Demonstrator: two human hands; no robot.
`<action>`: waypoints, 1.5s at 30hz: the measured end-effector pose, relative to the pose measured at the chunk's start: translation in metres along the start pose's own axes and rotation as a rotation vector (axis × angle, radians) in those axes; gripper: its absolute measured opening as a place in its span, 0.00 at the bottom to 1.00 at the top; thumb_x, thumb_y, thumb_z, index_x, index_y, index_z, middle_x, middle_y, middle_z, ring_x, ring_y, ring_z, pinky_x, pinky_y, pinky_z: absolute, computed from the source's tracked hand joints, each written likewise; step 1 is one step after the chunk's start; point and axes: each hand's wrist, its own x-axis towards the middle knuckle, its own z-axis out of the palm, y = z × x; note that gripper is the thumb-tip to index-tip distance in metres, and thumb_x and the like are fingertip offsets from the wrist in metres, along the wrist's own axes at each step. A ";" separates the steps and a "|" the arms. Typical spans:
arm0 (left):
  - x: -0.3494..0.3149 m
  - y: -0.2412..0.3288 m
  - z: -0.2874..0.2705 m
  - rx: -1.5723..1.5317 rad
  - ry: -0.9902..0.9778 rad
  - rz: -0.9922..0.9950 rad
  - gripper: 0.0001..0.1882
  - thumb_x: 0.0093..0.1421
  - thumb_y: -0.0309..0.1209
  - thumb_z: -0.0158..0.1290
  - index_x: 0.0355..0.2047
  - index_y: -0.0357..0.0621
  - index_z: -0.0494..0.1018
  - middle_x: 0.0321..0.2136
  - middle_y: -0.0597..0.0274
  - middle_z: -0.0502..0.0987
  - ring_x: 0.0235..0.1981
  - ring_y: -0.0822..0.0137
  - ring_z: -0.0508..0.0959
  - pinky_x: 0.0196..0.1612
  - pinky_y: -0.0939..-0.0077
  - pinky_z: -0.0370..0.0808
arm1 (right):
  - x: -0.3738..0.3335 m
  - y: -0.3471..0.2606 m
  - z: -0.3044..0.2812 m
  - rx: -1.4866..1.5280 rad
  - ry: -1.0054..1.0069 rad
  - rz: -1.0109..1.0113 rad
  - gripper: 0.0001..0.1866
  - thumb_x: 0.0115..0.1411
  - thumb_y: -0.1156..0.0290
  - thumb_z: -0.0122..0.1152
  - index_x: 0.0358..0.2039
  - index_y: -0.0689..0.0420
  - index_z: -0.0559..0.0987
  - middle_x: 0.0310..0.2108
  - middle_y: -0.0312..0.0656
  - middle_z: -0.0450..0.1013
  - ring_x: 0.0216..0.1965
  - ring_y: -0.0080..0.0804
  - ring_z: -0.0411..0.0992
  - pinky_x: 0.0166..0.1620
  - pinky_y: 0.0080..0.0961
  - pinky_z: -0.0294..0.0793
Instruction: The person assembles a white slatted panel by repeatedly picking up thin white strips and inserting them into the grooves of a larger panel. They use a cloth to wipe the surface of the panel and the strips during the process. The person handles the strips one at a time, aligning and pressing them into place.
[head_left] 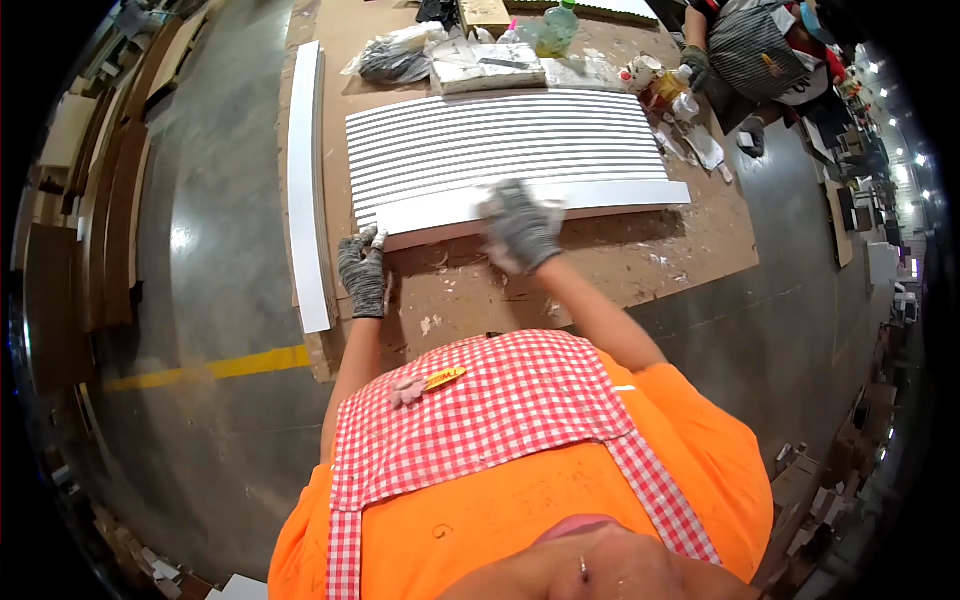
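Observation:
A long white board (622,194) lies across the near side of a row of white strips (500,135) with dark lines between them. My left hand (363,272), in a grey knitted glove, closes on the board's left end, its fingertips at the corner. My right hand (524,222), gloved alike and smeared by motion, is over the middle of the board. It presses a whitish cloth (505,250) against the board's face and near edge; part of the cloth hides beneath the glove.
Brown sheeting (600,265) covers the worktable. A narrow white board (306,190) lies along its left side. Behind the strips are a white block (485,68), plastic bags (395,55) and a green bottle (557,28). Another person's gloved hand (694,65) is at the far right corner.

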 end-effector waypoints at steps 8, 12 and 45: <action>0.009 0.000 -0.007 -0.064 -0.122 -0.153 0.08 0.54 0.28 0.58 0.35 0.39 0.79 0.30 0.59 0.76 0.34 0.64 0.75 0.44 0.71 0.71 | -0.042 0.206 -0.085 -0.653 -0.143 0.256 0.21 0.60 0.57 0.48 0.51 0.53 0.69 0.53 0.49 0.63 0.55 0.49 0.59 0.61 0.39 0.57; 0.005 0.009 -0.010 -0.231 -0.130 -0.330 0.10 0.56 0.28 0.58 0.37 0.38 0.79 0.34 0.62 0.75 0.37 0.69 0.75 0.45 0.74 0.70 | -0.016 0.151 -0.037 -0.356 -0.069 -0.055 0.16 0.65 0.61 0.42 0.47 0.55 0.71 0.50 0.53 0.65 0.53 0.49 0.62 0.59 0.39 0.59; 0.009 -0.006 -0.011 -0.153 -0.126 -0.356 0.08 0.57 0.27 0.58 0.37 0.40 0.77 0.36 0.62 0.80 0.37 0.73 0.77 0.46 0.76 0.72 | -0.081 0.230 -0.080 -0.306 0.233 0.376 0.19 0.61 0.53 0.46 0.43 0.54 0.71 0.44 0.46 0.67 0.45 0.45 0.68 0.48 0.38 0.68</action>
